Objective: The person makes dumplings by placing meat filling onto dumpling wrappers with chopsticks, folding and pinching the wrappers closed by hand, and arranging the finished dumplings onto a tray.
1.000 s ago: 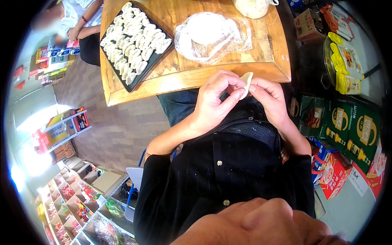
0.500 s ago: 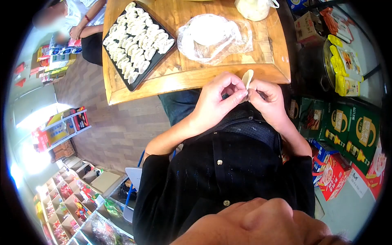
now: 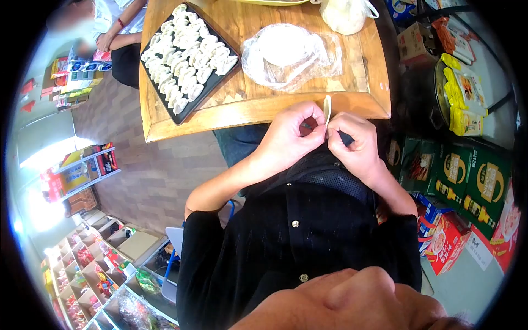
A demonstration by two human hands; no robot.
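Note:
My left hand (image 3: 294, 132) and my right hand (image 3: 355, 140) meet just past the near edge of the wooden table. Between their fingertips they pinch a pale dumpling wrapper (image 3: 328, 108), folded and seen nearly edge-on, its free end pointing up. Any filling inside is hidden. Ahead and to the left, a black tray (image 3: 177, 116) carries rows of shaped dumplings (image 3: 190, 52). Straight ahead on the table lies a clear plastic bag (image 3: 256, 69) around a round white mass (image 3: 284, 45), whose kind I cannot make out.
A white bag-like container (image 3: 345, 15) stands at the far right of the wooden table (image 3: 258, 107). A person's arm (image 3: 129, 38) rests beyond the table's left side. Green cartons (image 3: 465, 176), a red box (image 3: 446, 242) and a dark pot (image 3: 437, 96) are on the right.
Both hands have shifted slightly left and down with the wrapper, which now appears narrower and more edge-on. The right fingers are curled closer to it. The view has moved slightly.

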